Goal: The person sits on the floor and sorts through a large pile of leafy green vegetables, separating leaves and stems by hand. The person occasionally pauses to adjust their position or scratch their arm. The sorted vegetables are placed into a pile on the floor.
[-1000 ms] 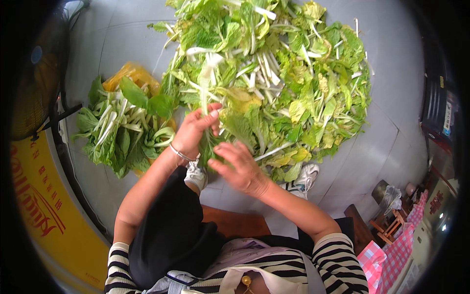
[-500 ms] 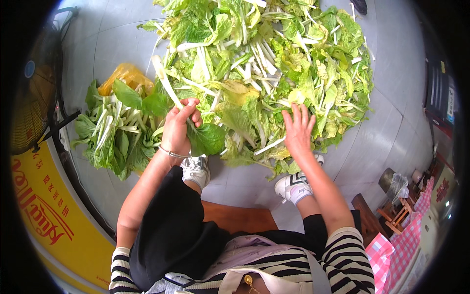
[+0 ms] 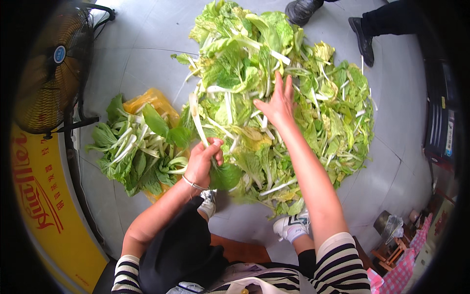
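Note:
My left hand [image 3: 201, 164] is closed around one leaf stalk [image 3: 197, 117] of a leafy green. Its long white stem points up and away, and its dark green blade hangs beneath my fingers. A broad heap of loose yellow-green leaves and white stalks [image 3: 338, 125] lies on the floor in front of me. Over the middle of that heap my right hand [image 3: 279, 103] reaches out with fingers spread, at or just above the leaves; contact is hard to tell. To the left, a smaller bunch of greener leaves [image 3: 132, 152] rests partly on a yellow plastic bag [image 3: 156, 102].
A black floor fan [image 3: 54, 73] stands at the left, beside a yellow panel [image 3: 49, 206]. Another person's dark shoes [image 3: 361, 43] are at the heap's far edge. At lower right are a wooden stool [image 3: 389, 252] and a pink checked cloth [image 3: 404, 269].
My right hand has moved from the heap's near edge farther out over its middle. The left hand keeps the leaf stalk. The view has shifted, and another person's legs now show at the top.

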Tool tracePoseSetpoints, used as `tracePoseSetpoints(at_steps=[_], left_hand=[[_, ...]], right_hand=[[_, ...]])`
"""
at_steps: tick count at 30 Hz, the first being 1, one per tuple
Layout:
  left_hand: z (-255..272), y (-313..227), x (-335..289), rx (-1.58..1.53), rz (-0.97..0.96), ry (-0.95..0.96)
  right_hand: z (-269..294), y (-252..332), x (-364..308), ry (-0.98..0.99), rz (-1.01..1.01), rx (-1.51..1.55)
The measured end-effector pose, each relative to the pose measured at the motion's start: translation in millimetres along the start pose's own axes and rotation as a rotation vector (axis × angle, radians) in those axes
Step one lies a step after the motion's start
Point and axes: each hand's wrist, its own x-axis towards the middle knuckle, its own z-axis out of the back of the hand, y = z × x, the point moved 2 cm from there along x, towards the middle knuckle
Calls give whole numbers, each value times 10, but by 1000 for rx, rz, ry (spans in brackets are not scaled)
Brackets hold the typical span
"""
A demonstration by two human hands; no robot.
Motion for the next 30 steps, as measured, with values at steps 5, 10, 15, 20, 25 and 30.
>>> tracePoseSetpoints(at_steps=[5,10,15,20,25,30], left_hand=[[121,-66,-15,-11,-5,-55],[220,-79,-11,-29,0,-91],[208,-49,9,-32,-11,-73],[76,-5,-11,-36,4,-21],[9,27,7,-5,6,-8],[58,57,39,8,4,1]], right_hand=[[-331,323,439,-50,-248,17],[-84,-211,559,-86,-333,373],[576,-953,281,-180,-423,1072],[1029,-1815,-223,-82,-506,1330],[1055,-2490,-412,-380,-603,1361],[1221,-2581,-728,-442,-598,525]])
